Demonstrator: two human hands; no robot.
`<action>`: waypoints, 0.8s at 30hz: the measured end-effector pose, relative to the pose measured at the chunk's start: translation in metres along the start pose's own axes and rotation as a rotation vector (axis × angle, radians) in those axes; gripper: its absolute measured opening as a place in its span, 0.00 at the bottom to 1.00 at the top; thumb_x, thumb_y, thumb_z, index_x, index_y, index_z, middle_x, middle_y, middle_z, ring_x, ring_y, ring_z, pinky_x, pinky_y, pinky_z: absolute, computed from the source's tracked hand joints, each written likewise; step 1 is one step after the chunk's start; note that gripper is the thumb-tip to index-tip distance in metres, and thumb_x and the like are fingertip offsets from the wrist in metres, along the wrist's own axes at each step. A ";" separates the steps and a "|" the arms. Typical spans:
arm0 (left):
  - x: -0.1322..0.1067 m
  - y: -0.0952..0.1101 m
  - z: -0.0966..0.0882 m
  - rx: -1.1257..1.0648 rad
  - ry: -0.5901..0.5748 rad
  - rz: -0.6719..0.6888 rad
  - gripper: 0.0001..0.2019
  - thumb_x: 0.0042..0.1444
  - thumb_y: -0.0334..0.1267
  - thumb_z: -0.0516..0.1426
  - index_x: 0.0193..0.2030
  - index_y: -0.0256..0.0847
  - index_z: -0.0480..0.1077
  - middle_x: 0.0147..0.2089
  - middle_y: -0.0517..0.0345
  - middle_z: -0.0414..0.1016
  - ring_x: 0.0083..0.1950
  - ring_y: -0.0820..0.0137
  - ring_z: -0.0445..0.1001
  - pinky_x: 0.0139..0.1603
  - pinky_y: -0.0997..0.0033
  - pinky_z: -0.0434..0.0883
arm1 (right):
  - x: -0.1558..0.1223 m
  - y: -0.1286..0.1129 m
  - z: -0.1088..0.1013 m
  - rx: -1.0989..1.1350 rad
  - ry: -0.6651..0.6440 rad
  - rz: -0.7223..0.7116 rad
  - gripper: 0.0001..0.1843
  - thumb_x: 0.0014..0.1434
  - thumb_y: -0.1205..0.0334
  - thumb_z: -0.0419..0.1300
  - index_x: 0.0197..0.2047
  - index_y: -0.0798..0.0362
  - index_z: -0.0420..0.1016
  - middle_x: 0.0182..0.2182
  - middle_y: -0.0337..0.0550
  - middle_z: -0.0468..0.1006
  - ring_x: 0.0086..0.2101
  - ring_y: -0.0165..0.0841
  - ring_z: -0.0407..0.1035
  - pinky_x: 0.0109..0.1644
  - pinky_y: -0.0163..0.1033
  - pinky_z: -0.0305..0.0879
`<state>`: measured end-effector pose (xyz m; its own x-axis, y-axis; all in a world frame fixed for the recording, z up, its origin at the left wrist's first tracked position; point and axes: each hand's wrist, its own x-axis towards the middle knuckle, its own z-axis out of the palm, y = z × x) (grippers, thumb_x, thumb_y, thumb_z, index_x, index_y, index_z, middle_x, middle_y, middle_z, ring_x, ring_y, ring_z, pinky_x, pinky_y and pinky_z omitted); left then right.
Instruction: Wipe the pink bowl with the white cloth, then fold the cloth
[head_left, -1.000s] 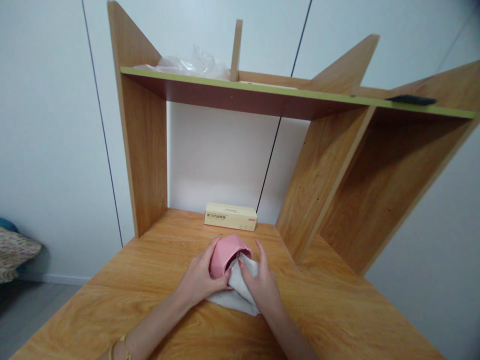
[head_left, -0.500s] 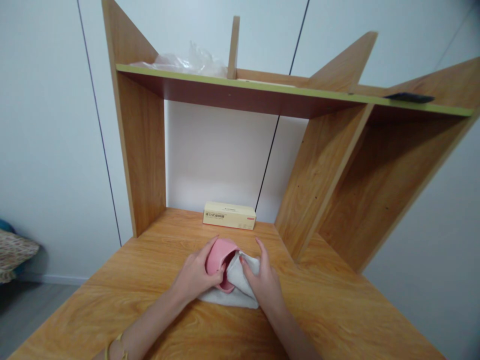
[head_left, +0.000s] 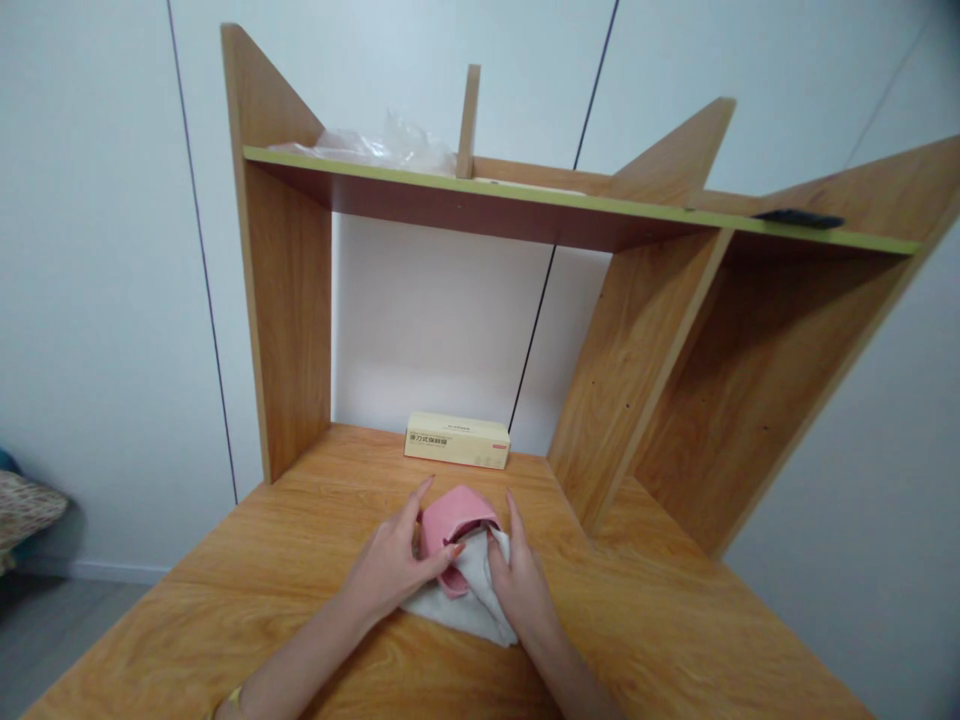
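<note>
A pink hollow object (head_left: pixel 454 512), perhaps a cup or small box, lies tipped with its dark opening facing me and to the right. My left hand (head_left: pixel 401 555) is closed on its left side, thumb at the rim and fingers behind. A light grey cloth (head_left: pixel 478 575) is partly tucked into the opening, and the rest spreads on the desk below. My right hand (head_left: pixel 514 575) pinches the cloth at the opening's right edge, its forefinger reaching up along the pink object's right side.
Behind my hands a cream-coloured box (head_left: pixel 456 442) with printed lettering stands on the wooden desk (head_left: pixel 300 560). A wooden shelf unit (head_left: pixel 289 310) rises at the back, holding a clear plastic bag (head_left: pixel 405 145) and a flat dark item (head_left: pixel 799 217).
The pink object has turned so its opening faces more to the right and up. My right hand has moved closer, pushing the cloth against the opening. The view has tilted slightly.
</note>
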<state>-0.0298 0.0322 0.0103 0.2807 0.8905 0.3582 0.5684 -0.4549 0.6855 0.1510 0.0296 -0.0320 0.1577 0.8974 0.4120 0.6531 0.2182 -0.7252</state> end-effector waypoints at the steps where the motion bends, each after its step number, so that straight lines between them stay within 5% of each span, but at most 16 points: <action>1: -0.001 0.000 0.001 -0.035 -0.013 0.005 0.38 0.48 0.51 0.55 0.63 0.40 0.45 0.46 0.50 0.71 0.43 0.61 0.71 0.44 0.64 0.66 | 0.000 0.001 0.000 0.022 0.016 -0.001 0.33 0.55 0.63 0.45 0.63 0.57 0.42 0.45 0.50 0.72 0.40 0.37 0.70 0.42 0.40 0.64; 6: -0.003 0.003 0.010 -0.138 -0.019 0.027 0.35 0.47 0.44 0.57 0.61 0.40 0.49 0.51 0.49 0.68 0.46 0.62 0.69 0.46 0.66 0.65 | 0.002 0.002 0.000 0.083 0.092 -0.023 0.31 0.55 0.61 0.46 0.61 0.55 0.46 0.53 0.49 0.64 0.50 0.36 0.62 0.49 0.39 0.60; 14: 0.000 0.007 0.000 0.058 0.059 -0.023 0.29 0.46 0.43 0.54 0.57 0.43 0.57 0.46 0.52 0.72 0.44 0.58 0.71 0.44 0.62 0.66 | 0.002 -0.018 -0.011 -0.172 0.090 -0.013 0.33 0.54 0.55 0.50 0.61 0.55 0.48 0.36 0.48 0.76 0.33 0.38 0.72 0.35 0.38 0.64; 18: -0.003 0.011 -0.006 0.152 0.036 0.057 0.29 0.44 0.44 0.55 0.56 0.45 0.60 0.41 0.55 0.75 0.39 0.59 0.73 0.42 0.64 0.68 | -0.001 -0.020 -0.013 -0.371 0.062 -0.106 0.34 0.53 0.55 0.50 0.61 0.56 0.46 0.25 0.43 0.75 0.25 0.39 0.71 0.28 0.37 0.62; 24: -0.004 0.009 -0.004 0.142 -0.032 0.119 0.32 0.46 0.46 0.55 0.60 0.44 0.54 0.47 0.52 0.72 0.43 0.58 0.72 0.45 0.62 0.66 | -0.004 -0.015 -0.009 -0.260 -0.006 -0.119 0.35 0.52 0.62 0.49 0.63 0.55 0.43 0.25 0.41 0.76 0.22 0.36 0.69 0.27 0.36 0.62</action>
<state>-0.0292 0.0249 0.0177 0.3757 0.8313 0.4096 0.6325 -0.5530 0.5423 0.1475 0.0192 -0.0175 0.0644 0.8737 0.4822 0.8349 0.2175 -0.5056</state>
